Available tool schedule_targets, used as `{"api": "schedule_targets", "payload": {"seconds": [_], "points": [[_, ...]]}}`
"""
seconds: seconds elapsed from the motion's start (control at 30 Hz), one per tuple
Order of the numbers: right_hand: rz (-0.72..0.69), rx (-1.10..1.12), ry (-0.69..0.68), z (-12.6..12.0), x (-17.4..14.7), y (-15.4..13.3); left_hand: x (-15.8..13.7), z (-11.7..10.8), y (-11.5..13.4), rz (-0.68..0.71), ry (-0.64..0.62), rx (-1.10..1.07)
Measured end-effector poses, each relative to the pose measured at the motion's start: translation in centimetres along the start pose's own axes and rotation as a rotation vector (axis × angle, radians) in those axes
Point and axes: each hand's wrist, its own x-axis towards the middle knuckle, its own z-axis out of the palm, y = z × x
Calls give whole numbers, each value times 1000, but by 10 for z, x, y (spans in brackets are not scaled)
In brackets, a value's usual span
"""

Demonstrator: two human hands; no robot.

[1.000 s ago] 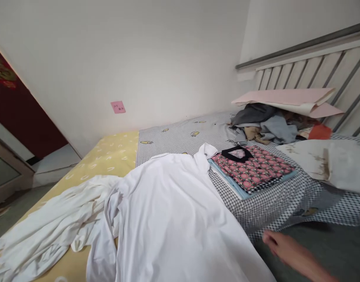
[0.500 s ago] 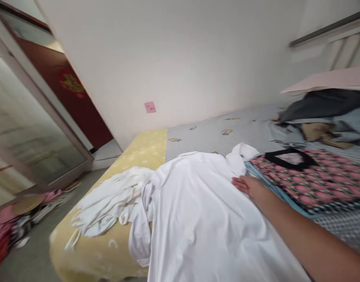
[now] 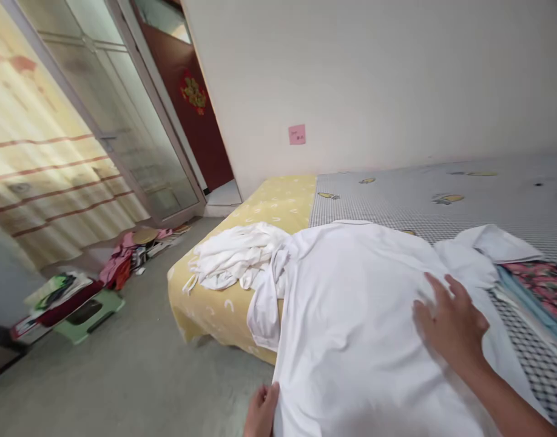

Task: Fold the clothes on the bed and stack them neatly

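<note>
A white long-sleeved shirt lies spread over the bed, its collar end toward the wall. One sleeve hangs down at the bed's left edge; the other reaches right beside the folded clothes. At the shirt's left edge, low in view, my left hand has its fingers closed on the fabric. My right hand is over the right part of the shirt with its fingers spread; whether it presses on the cloth I cannot tell. A crumpled white garment rests left of the shirt, on the yellow sheet.
The bed has a yellow sheet and a grey checked sheet. Folded clothes with a pink floral top lie at the right. On the floor at left are a green stool and heaped things. A glass door stands behind.
The view has turned left. My right hand has moved from the shirt's right edge onto its right part, fingers now spread. My left hand has come into view at the shirt's left edge.
</note>
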Motion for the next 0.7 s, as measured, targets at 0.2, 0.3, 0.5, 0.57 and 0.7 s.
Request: {"api": "schedule_targets", "payload": {"seconds": [0.2, 0.3, 0.5, 0.57, 0.7], "points": [[-175, -182, -500, 35, 0, -12, 24, -19, 39, 169, 351, 180], [-181, -199, -525, 43, 10, -7, 36, -15, 76, 298, 418, 295], [-165, -190, -465, 45, 11, -10, 54, 33, 135, 393, 421, 460], [-169, -191, -444, 47, 10, -12, 59, 40, 144, 368, 449, 484], [-175, -187, -426, 50, 10, -12, 70, 16, 165, 334, 445, 466]]}}
